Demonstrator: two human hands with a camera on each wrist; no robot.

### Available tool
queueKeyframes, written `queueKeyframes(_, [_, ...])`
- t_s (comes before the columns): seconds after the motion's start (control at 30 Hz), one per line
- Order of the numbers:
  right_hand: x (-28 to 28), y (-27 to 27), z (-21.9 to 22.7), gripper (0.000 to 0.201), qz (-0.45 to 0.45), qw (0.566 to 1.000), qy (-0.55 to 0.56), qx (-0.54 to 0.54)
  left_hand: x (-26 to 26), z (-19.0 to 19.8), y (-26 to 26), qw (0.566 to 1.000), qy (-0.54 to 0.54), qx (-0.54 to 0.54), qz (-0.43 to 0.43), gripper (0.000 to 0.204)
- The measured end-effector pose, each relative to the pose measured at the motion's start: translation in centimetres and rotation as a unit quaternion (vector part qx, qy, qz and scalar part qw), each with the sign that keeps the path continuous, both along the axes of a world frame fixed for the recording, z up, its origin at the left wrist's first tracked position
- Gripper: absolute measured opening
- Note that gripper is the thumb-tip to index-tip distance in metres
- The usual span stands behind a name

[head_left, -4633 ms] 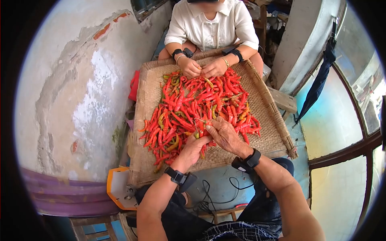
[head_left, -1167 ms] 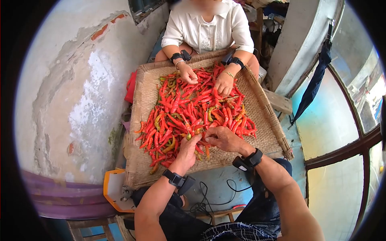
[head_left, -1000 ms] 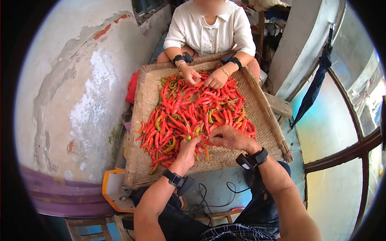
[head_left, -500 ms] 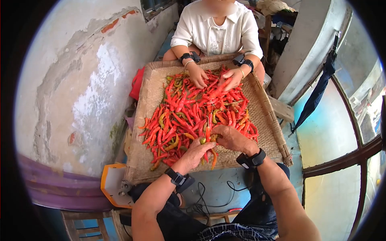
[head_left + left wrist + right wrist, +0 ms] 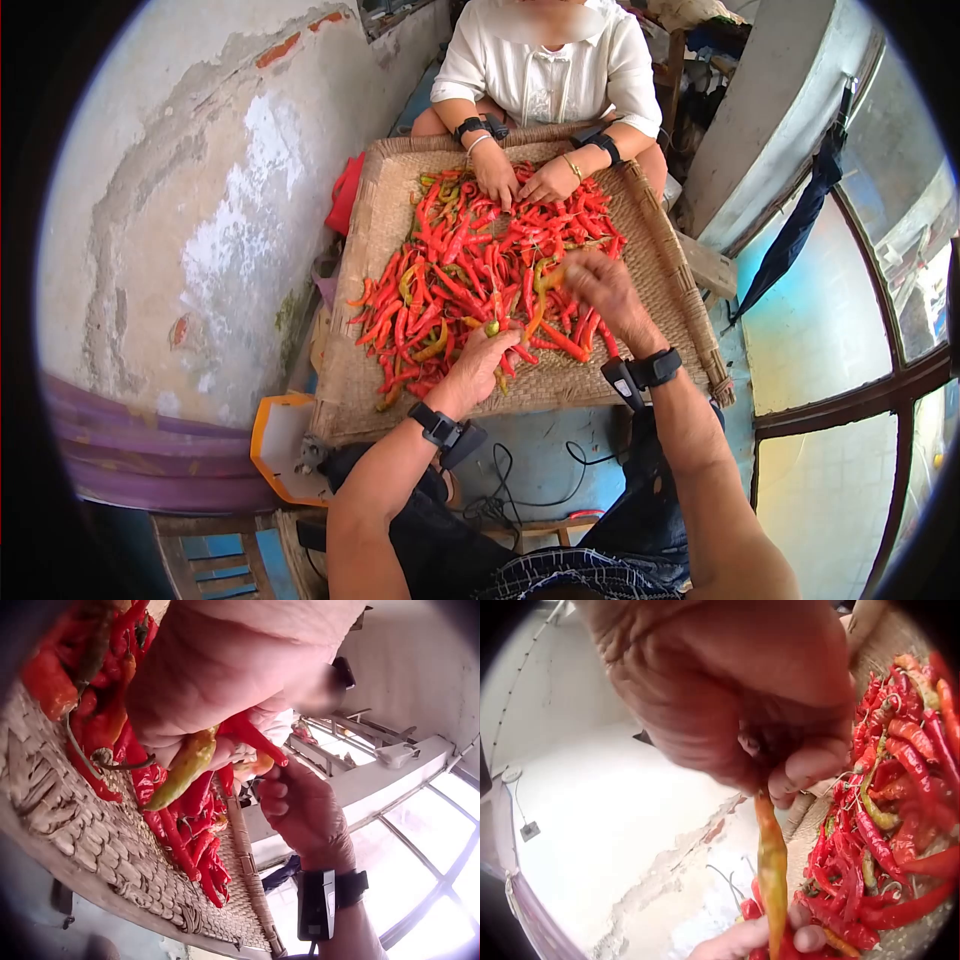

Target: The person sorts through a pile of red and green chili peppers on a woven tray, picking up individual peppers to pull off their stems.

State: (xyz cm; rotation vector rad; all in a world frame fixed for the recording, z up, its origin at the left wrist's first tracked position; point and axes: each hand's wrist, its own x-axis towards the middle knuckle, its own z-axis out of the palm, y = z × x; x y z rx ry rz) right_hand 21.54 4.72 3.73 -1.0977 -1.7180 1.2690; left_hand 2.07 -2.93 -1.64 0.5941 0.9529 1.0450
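A heap of mostly red chili peppers (image 5: pixel 450 290) lies in a woven tray (image 5: pixel 665 300). Over the near side of the heap, my left hand (image 5: pixel 480 365) holds several chilies bunched together. A yellow-green chili (image 5: pixel 184 769) and a red chili (image 5: pixel 251 739) stick out of its grip in the left wrist view. Farther forward and to the right is my right hand (image 5: pixel 605 290), raised above the peppers. Its thumb and fingertips pinch one end of an orange-yellow chili (image 5: pixel 772 862), which in the right wrist view points down toward the left hand's fingers.
Across the tray sits a person in a white shirt (image 5: pixel 550 75), with both hands (image 5: pixel 520 180) among the far peppers. A peeling wall (image 5: pixel 200 200) stands left, a folded umbrella (image 5: pixel 800 220) hangs right. A black cable (image 5: pixel 510 485) lies below, beside an orange-edged box (image 5: pixel 285 450).
My right hand has moved forward and right, away from the left hand, with the orange-yellow chili. The left hand stays nearly in place. The other person's hands have come closer together.
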Motion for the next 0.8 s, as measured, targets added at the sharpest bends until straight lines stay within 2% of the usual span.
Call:
queueKeyframes(0.03, [0.0,0.2,-0.2,0.022,-0.09,0.989,0.113,-0.012,-0.1,0.0,-0.1,1.0,-0.007,0.015,-0.026,0.013])
queueKeyframes(0.07, [0.0,0.4,-0.6,0.022,-0.088,0.99,0.111,-0.018,0.0,-0.2,-0.2,1.0,-0.008,0.008,-0.023,0.013])
queueKeyframes(0.1, [0.1,0.5,-1.1,0.024,-0.144,0.982,-0.026,0.12,0.2,-0.1,-0.3,0.999,-0.008,0.024,-0.031,0.013])
queueKeyframes(0.13, [-0.2,0.3,-1.5,0.027,-0.191,0.934,-0.161,0.255,0.3,0.1,-0.3,0.998,-0.007,0.039,-0.038,0.012])
queueKeyframes(0.17, [-0.5,0.0,-1.9,0.027,-0.185,0.938,-0.162,0.244,0.3,0.2,-0.4,0.999,-0.008,0.028,-0.034,0.012])
queueKeyframes(0.23, [-1.1,-1.1,-1.5,0.029,-0.062,0.956,-0.194,0.213,0.4,0.6,-0.5,0.997,0.016,0.037,-0.065,0.013])
queueKeyframes(0.27, [-1.5,-1.5,-1.5,0.027,0.014,0.975,-0.131,0.178,0.6,0.6,-0.5,0.997,0.028,0.042,-0.061,0.011])
queueKeyframes(0.3, [-1.9,-1.9,-1.8,0.027,0.016,0.975,-0.132,0.179,0.6,0.6,-0.6,0.997,0.026,0.043,-0.059,0.011])
queueKeyframes(0.37, [-2.6,-2.3,-2.4,0.024,0.134,0.99,-0.05,0.006,0.6,0.6,-0.5,0.983,0.111,0.079,-0.122,0.008])
queueKeyframes(0.4, [-2.7,-2.2,-2.6,0.024,0.134,0.989,-0.056,0.017,0.9,0.0,-0.4,0.987,0.086,0.074,-0.115,0.007])
queueKeyframes(0.47, [-2.7,-2.3,-3.1,0.022,0.114,0.992,-0.033,-0.052,1.0,-0.4,-0.7,0.984,0.088,0.089,-0.124,0.008])
queueKeyframes(0.5, [-2.7,-2.3,-2.4,0.021,0.134,0.986,-0.044,-0.088,0.8,-0.3,-0.5,0.982,0.096,0.096,-0.135,0.01])
queueKeyframes(0.57, [-3.0,-2.8,-1.3,0.019,0.091,0.987,-0.003,-0.129,0.9,0.1,-0.6,0.984,0.09,0.088,-0.127,0.011])
queueKeyframes(0.63, [-2.7,-2.8,-0.7,0.021,0.068,0.991,0.002,-0.113,1.1,0.0,-0.7,0.987,0.079,0.066,-0.123,0.012])
queueKeyframes(0.7, [-2.1,-1.5,-1.1,0.023,-0.005,0.998,0.038,-0.046,0.8,-0.4,-0.5,0.988,0.071,0.057,-0.129,0.016])
queueKeyframes(0.77, [-1.5,-0.3,-0.8,0.022,-0.024,0.995,0.06,-0.071,0.6,-1.2,-0.5,0.989,0.066,0.054,-0.121,0.017])
queueKeyframes(0.8, [-1.5,0.5,-1.2,0.023,-0.105,0.973,0.19,-0.077,0.7,-1.0,-0.5,0.99,0.06,0.051,-0.113,0.019])
